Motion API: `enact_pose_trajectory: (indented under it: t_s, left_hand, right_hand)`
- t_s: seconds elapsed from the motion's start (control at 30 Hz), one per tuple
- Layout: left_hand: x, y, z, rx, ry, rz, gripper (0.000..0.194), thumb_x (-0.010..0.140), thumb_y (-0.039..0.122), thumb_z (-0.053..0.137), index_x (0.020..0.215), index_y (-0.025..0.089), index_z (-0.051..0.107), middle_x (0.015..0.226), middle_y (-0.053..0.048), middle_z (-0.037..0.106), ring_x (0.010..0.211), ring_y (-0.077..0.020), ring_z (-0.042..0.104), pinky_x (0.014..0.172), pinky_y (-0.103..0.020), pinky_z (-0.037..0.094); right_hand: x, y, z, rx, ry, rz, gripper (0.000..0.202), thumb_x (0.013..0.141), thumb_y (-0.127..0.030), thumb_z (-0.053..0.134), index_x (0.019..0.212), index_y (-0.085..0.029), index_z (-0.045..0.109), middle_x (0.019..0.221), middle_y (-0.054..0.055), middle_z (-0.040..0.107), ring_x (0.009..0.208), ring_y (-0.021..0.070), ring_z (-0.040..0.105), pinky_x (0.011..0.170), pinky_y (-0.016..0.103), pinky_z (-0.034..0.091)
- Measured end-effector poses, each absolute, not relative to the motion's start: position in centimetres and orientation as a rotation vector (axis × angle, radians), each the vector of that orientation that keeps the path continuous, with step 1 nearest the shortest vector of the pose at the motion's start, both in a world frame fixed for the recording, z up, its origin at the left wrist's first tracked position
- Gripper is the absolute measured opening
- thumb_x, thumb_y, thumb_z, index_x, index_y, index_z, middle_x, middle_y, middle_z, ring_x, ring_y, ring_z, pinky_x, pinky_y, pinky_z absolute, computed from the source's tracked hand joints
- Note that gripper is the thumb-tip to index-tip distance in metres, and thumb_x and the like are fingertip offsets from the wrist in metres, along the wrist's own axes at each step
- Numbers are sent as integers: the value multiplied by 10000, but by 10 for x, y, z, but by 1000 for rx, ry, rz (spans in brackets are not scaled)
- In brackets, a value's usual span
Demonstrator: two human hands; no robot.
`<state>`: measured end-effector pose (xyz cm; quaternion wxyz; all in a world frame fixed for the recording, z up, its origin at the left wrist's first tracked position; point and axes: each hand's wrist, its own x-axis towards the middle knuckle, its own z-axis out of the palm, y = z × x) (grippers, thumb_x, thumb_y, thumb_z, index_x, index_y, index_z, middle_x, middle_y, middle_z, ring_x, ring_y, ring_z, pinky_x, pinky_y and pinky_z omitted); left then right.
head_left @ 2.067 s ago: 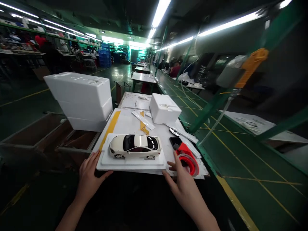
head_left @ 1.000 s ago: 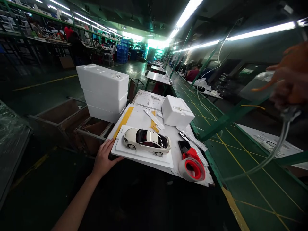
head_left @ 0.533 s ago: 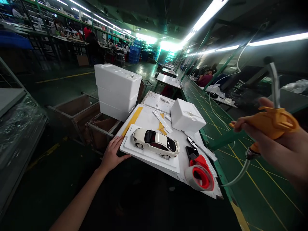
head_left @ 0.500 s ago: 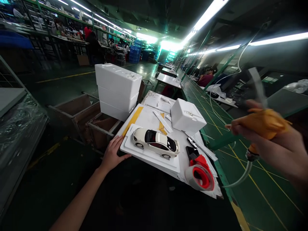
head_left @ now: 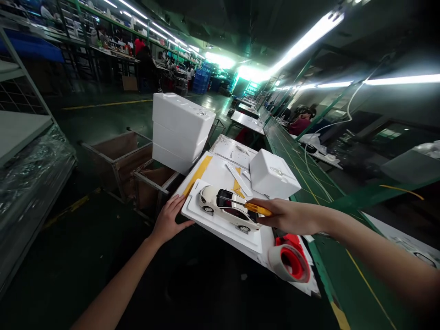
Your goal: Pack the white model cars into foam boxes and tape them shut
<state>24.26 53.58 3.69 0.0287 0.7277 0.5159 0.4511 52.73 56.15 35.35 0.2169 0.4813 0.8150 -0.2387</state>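
Note:
A cream-white model car stands on a white foam tray at the near end of the worktable. My left hand rests at the tray's left corner, fingers stretched out and thumb apart along the front edge. Closed around a yellow air blow gun, my right hand is over the rear of the car. The gun's thin dark nozzle points left across the car's roof and windscreen; I cannot tell whether it touches. Part of the car's rear is hidden behind the hand.
A tape dispenser with red parts lies at the table's right corner. White foam boxes stand at left and right. White strips lie behind the car. Brown bins are at left; a green conveyor runs along the right.
My right hand has swung in from the far right with the air blow gun, which now lies across above the car. My left hand stays at the tray's corner; the view has shifted slightly.

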Motion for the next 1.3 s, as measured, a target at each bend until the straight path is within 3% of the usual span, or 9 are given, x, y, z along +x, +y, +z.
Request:
enact_pose_trajectory:
  t_s: [0.2, 0.43, 0.57, 0.83, 1.0, 1.3]
  left_hand:
    - [243, 536, 34, 2216, 1580, 1418, 820, 898, 570, 700, 1589, 271, 376, 1527, -133, 564, 1462, -358, 468, 1187, -577, 441]
    - [243, 537, 35, 2224, 1564, 1432, 819, 902, 561, 701, 1596, 291, 361, 1524, -128, 568, 1462, -362, 466, 1184, -586, 441]
    - [243, 537, 35, 2241, 1564, 1436, 810, 904, 552, 703, 1589, 278, 368, 1520, -127, 572, 1460, -352, 467, 1184, -574, 445]
    - [243, 537, 35, 2243, 1572, 1449, 802, 904, 558, 700, 1585, 269, 390, 1514, -132, 581, 1443, -366, 488, 1175, -584, 452]
    - [244, 537, 37, 2269, 1577, 1475, 806, 905, 561, 696, 1590, 283, 376, 1487, -129, 603, 1428, -369, 502, 1164, -588, 463]
    - [244, 538, 37, 2298, 1585, 1485, 789, 912, 551, 692, 1583, 272, 385, 1469, -134, 615, 1411, -375, 517, 1152, -586, 475]
  right_hand:
    - [525, 560, 359, 1298, 2198, -644, 581, 941, -486, 512, 1453, -212, 539, 1123, 115, 722, 964, 313, 677, 849, 377, 517]
    - [532, 560, 362, 1355, 2191, -639, 641, 921, -493, 527, 1484, -186, 515, 1177, 138, 710, 1010, 325, 667, 883, 377, 514]
    - [542, 559, 364, 1370, 2148, -696, 677, 913, -460, 534, 1523, -173, 466, 1141, 125, 711, 971, 308, 666, 816, 348, 516]
    - [569, 518, 355, 1439, 2104, -618, 591, 903, -406, 514, 1462, -213, 535, 931, 109, 710, 751, 276, 650, 671, 350, 467]
    - [577, 499, 334, 1410, 2083, -581, 534, 924, -341, 475, 1442, -241, 555, 1027, 125, 717, 874, 309, 678, 730, 360, 472]
    - [584, 499, 330, 1421, 2080, -563, 515, 952, -335, 439, 1444, -217, 538, 1049, 153, 722, 872, 320, 676, 730, 379, 457]
